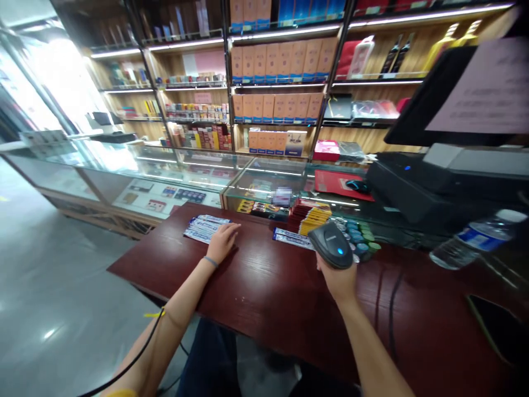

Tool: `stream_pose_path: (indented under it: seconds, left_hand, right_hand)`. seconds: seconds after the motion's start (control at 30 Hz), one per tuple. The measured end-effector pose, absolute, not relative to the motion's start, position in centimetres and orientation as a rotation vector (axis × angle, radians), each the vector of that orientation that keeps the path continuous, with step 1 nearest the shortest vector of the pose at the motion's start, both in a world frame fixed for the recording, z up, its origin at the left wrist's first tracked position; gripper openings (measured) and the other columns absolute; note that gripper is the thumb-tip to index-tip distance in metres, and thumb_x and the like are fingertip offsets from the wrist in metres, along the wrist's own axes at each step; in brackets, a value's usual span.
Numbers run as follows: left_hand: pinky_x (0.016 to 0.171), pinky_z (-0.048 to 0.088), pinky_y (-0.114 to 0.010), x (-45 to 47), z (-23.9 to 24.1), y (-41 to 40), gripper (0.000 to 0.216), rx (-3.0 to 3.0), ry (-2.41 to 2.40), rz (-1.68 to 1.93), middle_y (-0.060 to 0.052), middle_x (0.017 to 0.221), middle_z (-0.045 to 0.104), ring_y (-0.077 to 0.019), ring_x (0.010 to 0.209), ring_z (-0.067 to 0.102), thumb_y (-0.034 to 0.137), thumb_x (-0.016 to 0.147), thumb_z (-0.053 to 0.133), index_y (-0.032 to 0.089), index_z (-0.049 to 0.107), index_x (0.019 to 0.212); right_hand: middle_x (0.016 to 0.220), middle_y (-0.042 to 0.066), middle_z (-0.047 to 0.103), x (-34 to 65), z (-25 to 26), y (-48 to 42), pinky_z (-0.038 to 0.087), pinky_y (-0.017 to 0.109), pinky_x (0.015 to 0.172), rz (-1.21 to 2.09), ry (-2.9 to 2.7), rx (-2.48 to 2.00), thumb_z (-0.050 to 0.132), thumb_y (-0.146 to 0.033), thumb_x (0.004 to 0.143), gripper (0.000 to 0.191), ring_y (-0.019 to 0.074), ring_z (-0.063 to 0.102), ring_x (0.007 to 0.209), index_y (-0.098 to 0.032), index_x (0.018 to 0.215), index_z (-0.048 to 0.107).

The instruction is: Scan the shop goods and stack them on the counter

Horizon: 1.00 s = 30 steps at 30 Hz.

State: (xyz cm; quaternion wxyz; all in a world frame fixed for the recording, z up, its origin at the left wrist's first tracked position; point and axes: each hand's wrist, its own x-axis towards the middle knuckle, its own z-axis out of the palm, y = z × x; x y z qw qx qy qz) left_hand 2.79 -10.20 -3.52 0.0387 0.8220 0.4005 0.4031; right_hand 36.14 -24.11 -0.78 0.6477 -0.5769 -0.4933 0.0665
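My right hand (339, 278) is wrapped round a black barcode scanner (333, 245) with a blue light on top. Its head points forward, above a few blue-and-white packets (291, 238) on the table. My left hand (223, 241) lies on the dark red table with its fingers stretched to the right. Beside it, touching or nearly so, is a group of similar long blue-and-white packets (202, 227). Behind the scanner stand a stack of red-and-yellow packets (309, 215) and several small green and blue round containers (361, 237).
A glass display counter (182, 165) runs along the table's far side. To the right are a dark monitor (430, 94), a water bottle (475, 240), a phone (496, 325) and a cable (392, 309). A mouse (357, 186) lies on a red mat (330, 182). Stocked shelves line the wall.
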Motion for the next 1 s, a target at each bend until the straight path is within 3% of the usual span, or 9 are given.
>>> stream_pose_path:
  seconds: [0.13, 0.37, 0.57, 0.67, 0.83, 1.0]
  left_hand:
    - [0.102, 0.047, -0.042, -3.6, -3.7, -10.3, 0.032, 2.556, 1.403, 1.194, -0.009, 0.119, 0.065, -0.0237, 0.113, 0.059, 0.021, 0.095, 0.047, 0.023, 0.063, 0.123]
    - [0.109, 0.043, -0.045, -8.1, -5.7, -9.9, 0.039, 2.456, 1.727, 1.194, -0.013, 0.128, 0.061, -0.0273, 0.123, 0.054, 0.017, 0.091, 0.048, 0.021, 0.062, 0.127]
    - [0.117, 0.021, -0.064, -6.8, -6.2, -9.2, 0.054, 2.467, 1.828, 0.882, -0.011, 0.155, 0.040, -0.0344, 0.147, 0.029, 0.015, 0.093, 0.042, 0.027, 0.047, 0.145]
    - [0.115, 0.015, -0.068, -6.6, -6.2, -9.3, 0.048, 2.462, 1.867, 0.854, -0.011, 0.147, 0.049, -0.0346, 0.142, 0.035, 0.018, 0.095, 0.042, 0.029, 0.052, 0.140]
    - [0.114, 0.023, -0.062, -6.9, -5.8, -9.5, 0.031, 2.520, 1.881, 0.931, -0.012, 0.119, 0.063, -0.0314, 0.119, 0.052, 0.024, 0.092, 0.053, 0.027, 0.066, 0.120]
    - [0.100, 0.044, -0.045, -7.1, -5.2, -9.9, 0.026, 2.549, 1.771, 0.979, -0.011, 0.108, 0.063, -0.0283, 0.104, 0.056, 0.022, 0.092, 0.051, 0.023, 0.069, 0.112]
  right_hand:
    - [0.086, 0.010, 0.075, 34.6, -2.4, -23.9, 0.059, 0.044, 0.081, 0.203, -1.242, -1.337, 0.076, -0.040, 0.070, 0.033, 0.0282, 0.072, 0.085, -0.018, 0.093, 0.068]
    - [0.095, 0.008, 0.077, 32.6, -3.1, -24.1, 0.060, 0.038, 0.074, 0.180, -1.426, -1.409, 0.072, -0.042, 0.070, 0.051, 0.0279, 0.074, 0.085, -0.021, 0.116, 0.065]
    - [0.091, 0.008, 0.077, 32.4, -2.9, -24.3, 0.059, 0.035, 0.070, 0.169, -1.472, -1.473, 0.069, -0.042, 0.071, 0.053, 0.0277, 0.075, 0.082, -0.022, 0.119, 0.065]
    - [0.095, 0.009, 0.077, 32.4, -3.0, -24.3, 0.059, 0.036, 0.071, 0.160, -1.465, -1.475, 0.069, -0.044, 0.071, 0.056, 0.0288, 0.075, 0.085, -0.021, 0.121, 0.064]
    - [0.095, 0.009, 0.077, 32.2, -2.9, -24.3, 0.059, 0.037, 0.073, 0.158, -1.500, -1.490, 0.068, -0.045, 0.073, 0.054, 0.0294, 0.075, 0.085, -0.022, 0.122, 0.064]
    - [0.093, 0.009, 0.077, 32.2, -2.9, -24.3, 0.059, 0.039, 0.072, 0.143, -1.558, -1.518, 0.068, -0.045, 0.073, 0.051, 0.0312, 0.074, 0.084, -0.022, 0.118, 0.064]
